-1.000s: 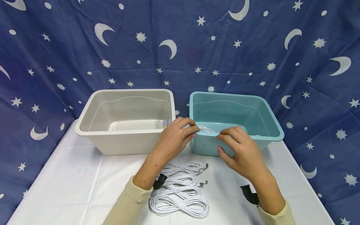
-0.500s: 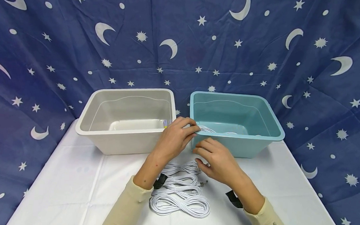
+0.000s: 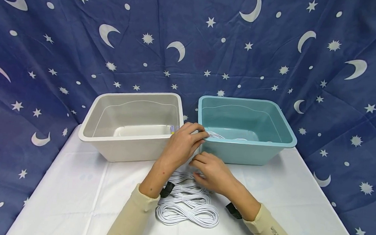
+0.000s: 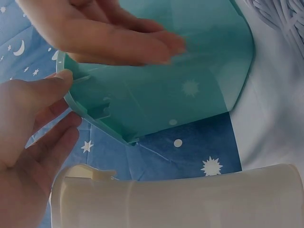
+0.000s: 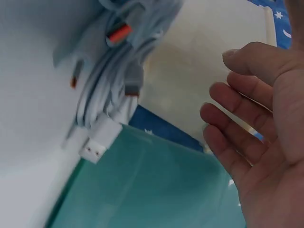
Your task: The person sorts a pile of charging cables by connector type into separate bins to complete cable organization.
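My left hand [image 3: 182,144] pinches the near left corner of the teal bin's [image 3: 246,152] rim, thumb and fingers on either side of it in the left wrist view. In front of that bin, my right hand [image 3: 213,172] hovers over the far end of a row of coiled white USB cables [image 3: 187,215]. Its fingers are loosely bent and hold nothing in the right wrist view, where cable plugs [image 5: 99,142] show beside it. Inside the teal bin lies some white cable [image 3: 215,135], partly hidden by the front wall.
A light grey bin [image 3: 125,149] stands left of the teal one, with a small purple and yellow item [image 3: 172,128] at its right end. Both bins rest on a white-covered table [image 3: 65,196]. A blue star-and-moon cloth [image 3: 197,54] hangs behind them.
My right hand has moved left and down from the teal bin's front rim to above the cables. The left hand has stayed at the bin's corner.
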The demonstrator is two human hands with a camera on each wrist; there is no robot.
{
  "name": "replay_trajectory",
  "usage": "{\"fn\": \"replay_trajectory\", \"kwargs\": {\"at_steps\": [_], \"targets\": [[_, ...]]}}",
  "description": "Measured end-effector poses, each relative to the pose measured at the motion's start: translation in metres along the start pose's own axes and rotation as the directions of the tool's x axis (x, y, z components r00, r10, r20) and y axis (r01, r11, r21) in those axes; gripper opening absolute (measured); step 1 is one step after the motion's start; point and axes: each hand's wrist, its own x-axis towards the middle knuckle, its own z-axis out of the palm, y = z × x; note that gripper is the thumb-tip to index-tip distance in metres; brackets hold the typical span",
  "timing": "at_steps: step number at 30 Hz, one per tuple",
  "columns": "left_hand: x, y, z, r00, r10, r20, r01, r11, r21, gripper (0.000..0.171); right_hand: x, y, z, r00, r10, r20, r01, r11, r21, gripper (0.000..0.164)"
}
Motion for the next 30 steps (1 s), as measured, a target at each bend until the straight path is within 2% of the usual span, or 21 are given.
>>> {"fn": "replay_trajectory", "kwargs": {"at_steps": [15,22,30], "targets": [[0.0,0.001,-0.001,1.0,0.0,0.005,0.0,1.0,-0.006,0.018,0.001,-0.009,0.025,0.983,0.033,0.181,-0.028,0.999,-0.031,0.029],[0.0,0.001,-0.001,1.0,-0.001,0.006,0.001,1.0,-0.022,0.019,-0.001,-0.01,0.034,0.976,0.024,0.215,-0.013,0.998,-0.053,0.027],[0.0,0.001,0.0,1.0,-0.007,0.012,0.007,1.0,-0.01,0.019,-0.003,-0.009,0.037,0.975,0.061,0.215,-0.046,0.996,-0.072,0.021]]}}
